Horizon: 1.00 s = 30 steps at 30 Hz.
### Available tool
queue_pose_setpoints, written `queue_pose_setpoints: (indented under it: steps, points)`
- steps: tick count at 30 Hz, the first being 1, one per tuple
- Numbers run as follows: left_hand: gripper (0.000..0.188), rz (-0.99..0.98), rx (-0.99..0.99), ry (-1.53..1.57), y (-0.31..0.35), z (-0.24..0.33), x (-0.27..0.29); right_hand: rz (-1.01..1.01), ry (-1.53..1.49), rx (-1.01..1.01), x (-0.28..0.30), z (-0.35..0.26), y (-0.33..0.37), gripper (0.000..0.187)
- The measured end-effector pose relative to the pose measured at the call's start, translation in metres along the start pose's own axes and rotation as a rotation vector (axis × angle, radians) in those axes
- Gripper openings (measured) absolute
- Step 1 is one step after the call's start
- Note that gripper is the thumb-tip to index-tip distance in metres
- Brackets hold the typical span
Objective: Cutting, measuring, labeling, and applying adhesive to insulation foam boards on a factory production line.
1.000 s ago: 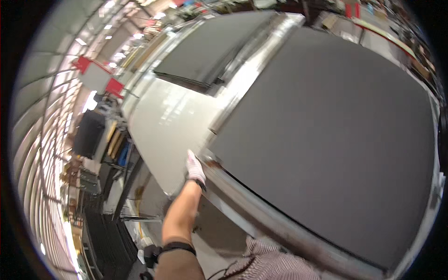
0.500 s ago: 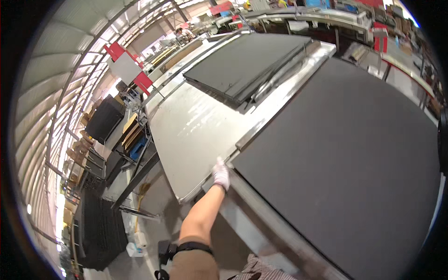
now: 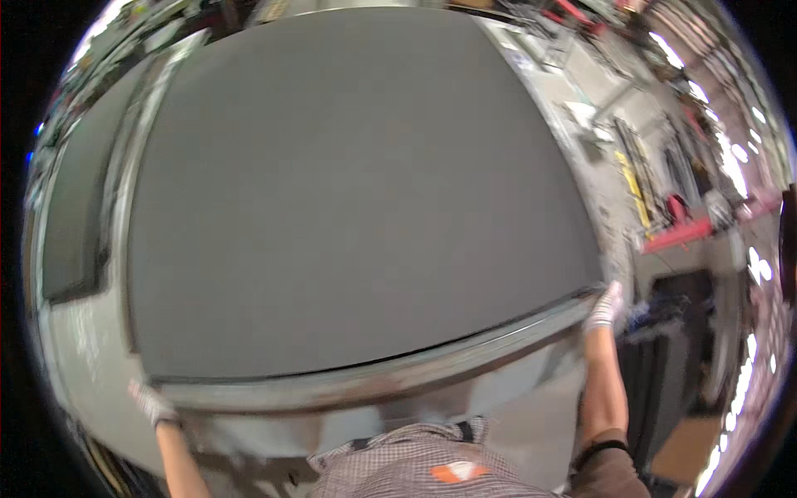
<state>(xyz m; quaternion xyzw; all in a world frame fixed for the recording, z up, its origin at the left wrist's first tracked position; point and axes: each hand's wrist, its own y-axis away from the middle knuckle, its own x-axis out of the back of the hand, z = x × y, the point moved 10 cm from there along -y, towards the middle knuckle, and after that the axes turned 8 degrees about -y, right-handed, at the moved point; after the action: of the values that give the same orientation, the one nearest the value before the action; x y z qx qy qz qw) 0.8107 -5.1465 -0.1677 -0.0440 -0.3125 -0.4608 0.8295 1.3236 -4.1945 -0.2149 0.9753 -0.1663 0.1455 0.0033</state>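
A large dark grey sheet [image 3: 365, 191] lies flat over a metal-framed table in front of me, filling most of the view. Its near edge runs along the table's metal rail [image 3: 357, 388]. My left hand [image 3: 154, 406], in a pale glove, is at the near left corner, touching or just beside the rail's end. A finger there points outward, and the hand looks open. At the near right corner, my gloved right hand [image 3: 604, 307] touches the edge of the sheet or rail. Blur hides how its fingers are bent.
To the left, a pale tabletop [image 3: 91, 336] carries a stack of dark sheets [image 3: 79, 207]. A red bar [image 3: 679, 236] and yellow strips [image 3: 633, 187] lie to the right. Dark stacked material [image 3: 656, 369] stands close beside my right arm.
The view has swung to the right, so the dark sheet now lies straight ahead. Two hands are at its near corners; before, only one gloved hand showed, at the table's edge.
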Motion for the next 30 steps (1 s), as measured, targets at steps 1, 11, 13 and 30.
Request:
queue_pose_setpoints:
  steps: [1,11,13,30]
  points:
    - [0.079,-0.172,-0.161,0.087,-0.027,-0.015,-0.016,0.026,-0.178,-0.1,0.041,0.04,-0.05,0.05]
    - [0.084,-0.104,0.061,0.426,-0.147,-0.081,-0.033,-0.039,-0.335,-0.146,0.016,0.005,-0.039,0.049]
    - [0.075,0.024,0.163,0.203,-0.094,-0.053,-0.058,-0.037,0.056,0.04,0.015,-0.008,-0.062,0.05]
    - [0.078,0.016,0.003,-0.019,-0.238,-0.06,0.002,-0.086,0.395,-0.071,-0.074,-0.043,-0.07,0.054]
